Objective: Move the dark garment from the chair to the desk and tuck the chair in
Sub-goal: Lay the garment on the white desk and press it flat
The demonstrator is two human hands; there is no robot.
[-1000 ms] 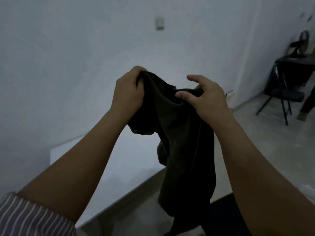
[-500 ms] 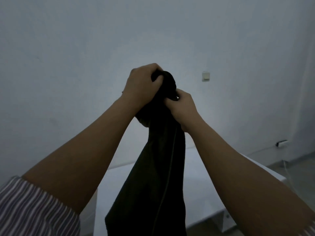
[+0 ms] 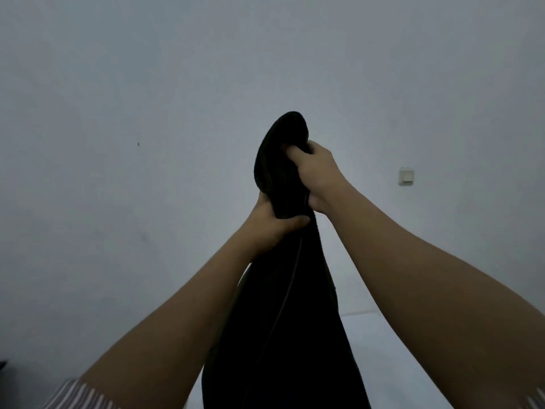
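Against a bare pale wall, left hand [image 3: 272, 228] and right hand [image 3: 317, 175] both clench the long dark cloth garment [image 3: 283, 305] held high over the white desk [image 3: 413, 349], which seemingly next needs lowering onto it.

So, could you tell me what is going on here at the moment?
A person is holding a dark garment up in front of a pale wall with both bare hands. The right hand grips the bunched top of it, and the left hand clutches it just below. The rest hangs down between the forearms, above a white desk, not yet laid on it. No chair is in view.
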